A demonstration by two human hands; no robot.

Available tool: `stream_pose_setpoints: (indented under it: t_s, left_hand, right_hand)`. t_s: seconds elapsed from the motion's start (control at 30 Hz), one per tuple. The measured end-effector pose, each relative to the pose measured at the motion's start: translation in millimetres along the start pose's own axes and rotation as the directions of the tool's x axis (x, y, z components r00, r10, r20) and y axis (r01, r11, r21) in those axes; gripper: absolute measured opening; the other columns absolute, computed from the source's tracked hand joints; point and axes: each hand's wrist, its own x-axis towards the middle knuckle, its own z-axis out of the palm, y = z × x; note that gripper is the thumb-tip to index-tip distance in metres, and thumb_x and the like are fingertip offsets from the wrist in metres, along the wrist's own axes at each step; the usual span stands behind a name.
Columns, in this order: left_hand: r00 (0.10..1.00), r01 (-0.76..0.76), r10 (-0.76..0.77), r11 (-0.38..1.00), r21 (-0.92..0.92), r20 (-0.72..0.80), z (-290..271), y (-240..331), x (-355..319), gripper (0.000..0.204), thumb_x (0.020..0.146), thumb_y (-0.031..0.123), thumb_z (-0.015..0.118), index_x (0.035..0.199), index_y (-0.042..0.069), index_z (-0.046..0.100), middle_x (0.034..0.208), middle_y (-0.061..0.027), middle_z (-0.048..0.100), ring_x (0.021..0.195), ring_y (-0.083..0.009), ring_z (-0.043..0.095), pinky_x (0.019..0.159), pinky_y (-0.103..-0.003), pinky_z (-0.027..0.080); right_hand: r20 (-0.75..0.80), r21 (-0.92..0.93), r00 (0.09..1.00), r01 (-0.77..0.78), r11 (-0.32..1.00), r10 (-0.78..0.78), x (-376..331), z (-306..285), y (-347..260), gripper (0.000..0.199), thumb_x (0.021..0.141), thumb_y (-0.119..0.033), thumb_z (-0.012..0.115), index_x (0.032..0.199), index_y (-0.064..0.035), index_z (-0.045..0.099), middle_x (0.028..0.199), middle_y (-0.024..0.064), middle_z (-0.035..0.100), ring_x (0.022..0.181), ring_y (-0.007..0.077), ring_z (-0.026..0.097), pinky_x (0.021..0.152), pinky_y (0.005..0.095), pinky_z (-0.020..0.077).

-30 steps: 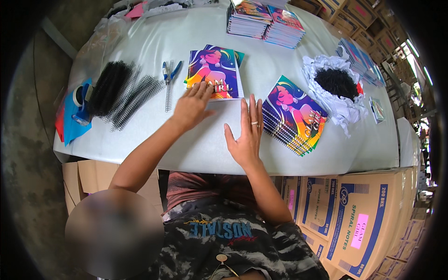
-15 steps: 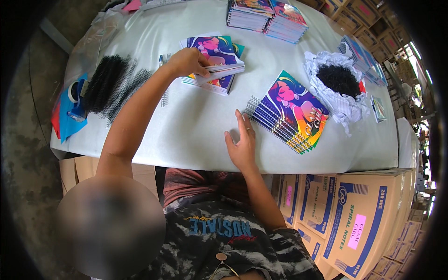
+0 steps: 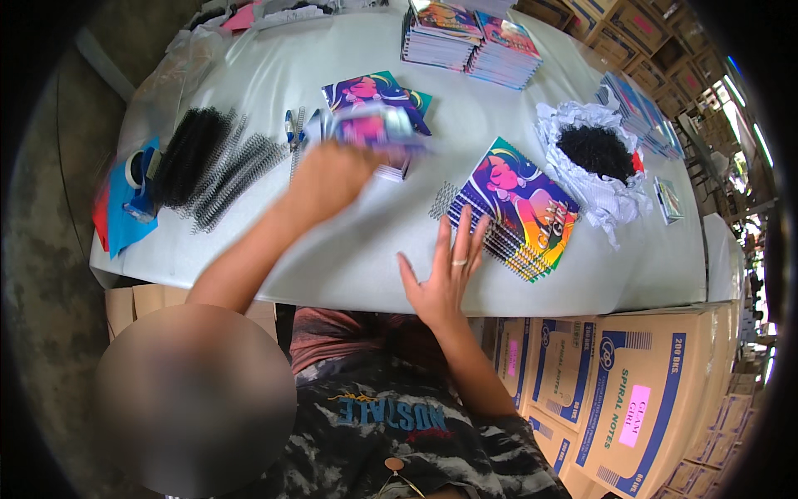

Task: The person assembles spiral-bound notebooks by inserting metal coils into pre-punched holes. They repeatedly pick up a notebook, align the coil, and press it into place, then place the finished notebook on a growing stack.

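My left hand [image 3: 337,179], smeared by motion, grips a colourful notebook [image 3: 378,129], also blurred. It hangs over a stack of similar notebooks [image 3: 362,86] at the table's middle left, and its near edge hides part of them. To the right, a fanned pile of spiral notebooks [image 3: 524,195] lies with coils along its lower left edge. My right hand [image 3: 445,279], wearing a ring, is open with fingers spread, the fingertips at that coil edge. Loose wire coils [image 3: 443,200] stick out beside the pile.
Black coils [image 3: 195,154] and grey coils [image 3: 241,179] lie left, near pliers [image 3: 291,129] and a tape dispenser [image 3: 140,187]. Tall notebook stacks [image 3: 474,54] stand at the back. Crumpled paper [image 3: 594,183] holds a black tangle at right. Cartons [image 3: 632,407] sit below the table edge.
My left hand has drawn nearer and lifted a notebook off the stack, turning its colourful cover into view. My right hand has spread its fingers and reached the spiral pile.
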Motion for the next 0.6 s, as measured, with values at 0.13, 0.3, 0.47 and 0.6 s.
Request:
stream_pose_setpoints:
  t_s: [0.13, 0.3, 0.47, 0.6]
  left_hand:
    - [0.982, -0.100, 0.141, 0.951, -0.293, 0.124, -60.7, 54.2, -55.5, 0.020, 0.072, 0.017, 0.060, 0.090, 0.011, 0.065, 0.070, -0.0015, 0.063, 0.063, -0.0193, 0.062, 0.062, -0.031, 0.047]
    - [0.784, 0.292, -0.605, 0.559, -0.776, -0.141, -68.7, 6.7, -71.8, 0.063, 0.066, 0.016, 0.071, 0.123, 0.003, 0.047, 0.124, -0.0134, 0.051, 0.115, -0.0259, 0.046, 0.100, -0.033, 0.032]
    - [0.753, 0.293, -0.595, -0.079, -0.953, 0.281, 47.8, 26.7, -105.7, 0.033, 0.067, -0.008, 0.052, 0.099, 0.002, 0.054, 0.093, -0.0028, 0.057, 0.093, -0.0127, 0.053, 0.084, -0.025, 0.040]
    - [0.691, 0.265, -0.572, -0.368, -0.891, 0.442, 61.7, 43.5, -109.2, 0.028, 0.074, -0.008, 0.050, 0.099, 0.001, 0.056, 0.090, -0.0064, 0.062, 0.079, -0.0126, 0.057, 0.077, -0.029, 0.045]
  right_hand:
    - [0.382, 0.147, 0.907, 0.131, 0.980, -0.178, 22.8, -13.1, -20.7, 0.048, 0.071, -0.006, 0.064, 0.118, -0.0038, 0.054, 0.104, 0.0154, 0.060, 0.109, 0.0307, 0.052, 0.090, 0.0442, 0.0381]
    - [0.278, 0.793, 0.925, -0.373, 0.481, 0.260, 33.7, -27.3, -2.8, 0.014, 0.076, 0.003, 0.067, 0.089, 0.0001, 0.065, 0.082, 0.0073, 0.067, 0.076, 0.0121, 0.062, 0.070, 0.0253, 0.0486]
    - [0.560, 0.743, 0.801, -0.599, 0.297, 0.212, -1.5, 15.5, 42.6, 0.022, 0.073, 0.003, 0.071, 0.093, 0.0016, 0.063, 0.085, 0.0025, 0.065, 0.077, 0.0075, 0.058, 0.072, 0.0237, 0.0479]
    - [0.572, 0.692, 0.797, -0.597, 0.406, 0.195, 3.6, 4.3, 46.4, 0.026, 0.071, 0.002, 0.072, 0.094, 0.0015, 0.060, 0.107, 0.0097, 0.062, 0.093, 0.0119, 0.058, 0.080, 0.0262, 0.0480]
